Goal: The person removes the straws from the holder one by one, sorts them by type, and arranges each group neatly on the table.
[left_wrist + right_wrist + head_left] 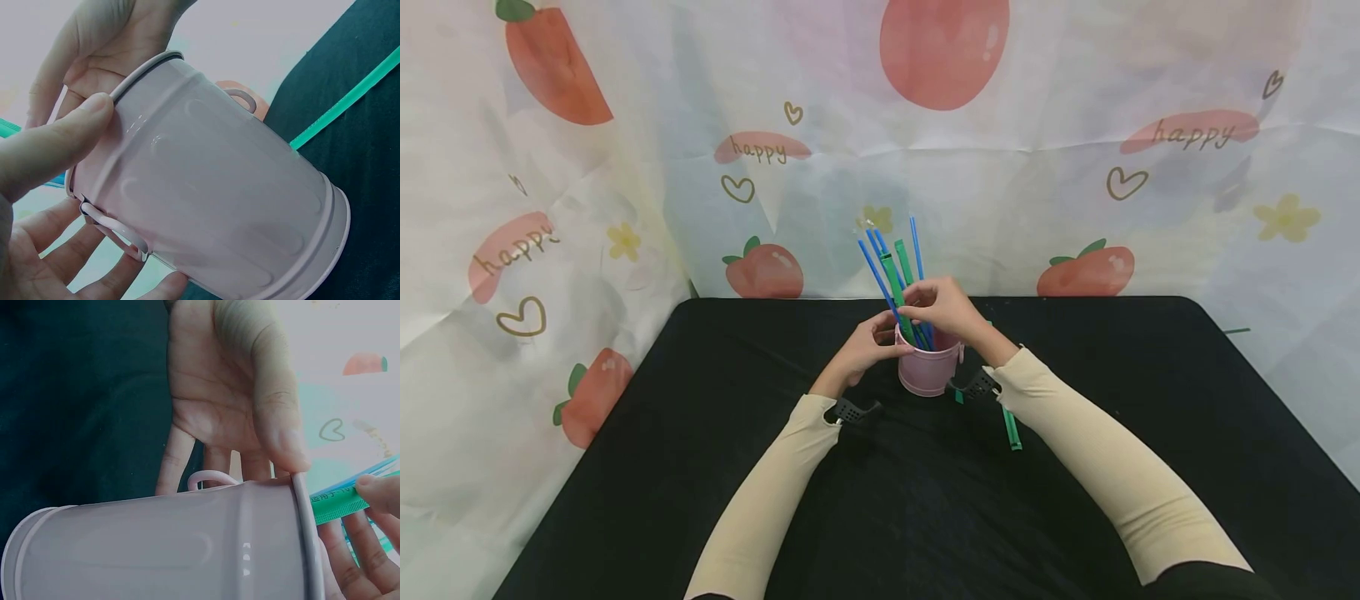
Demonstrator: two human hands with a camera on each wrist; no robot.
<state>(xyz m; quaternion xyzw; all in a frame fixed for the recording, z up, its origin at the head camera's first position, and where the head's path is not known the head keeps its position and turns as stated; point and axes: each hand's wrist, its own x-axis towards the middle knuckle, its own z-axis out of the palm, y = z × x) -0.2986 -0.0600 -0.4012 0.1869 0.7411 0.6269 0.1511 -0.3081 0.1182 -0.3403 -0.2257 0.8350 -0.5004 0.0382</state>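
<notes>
A pink metal bucket [927,375] with small side loops stands on the black table. My left hand [863,348] grips it at the left of the rim; its thumb lies over the rim, and its fingers pass behind a side loop [119,228]. Several slim blue sticks [917,242] and flat green stick packets [902,260] lean up out of the bucket. Above the opening, my right hand [947,310] pinches a green packet, whose printed side [334,506] shows beside the rim in the right wrist view. The lower ends of the sticks are hidden inside the bucket.
Another green packet [1012,429] lies on the table [880,517] right of the bucket, partly under my right forearm. A small green end [958,397] shows beside the bucket's base. A printed cloth [925,192] hangs right behind the table's far edge and along its left.
</notes>
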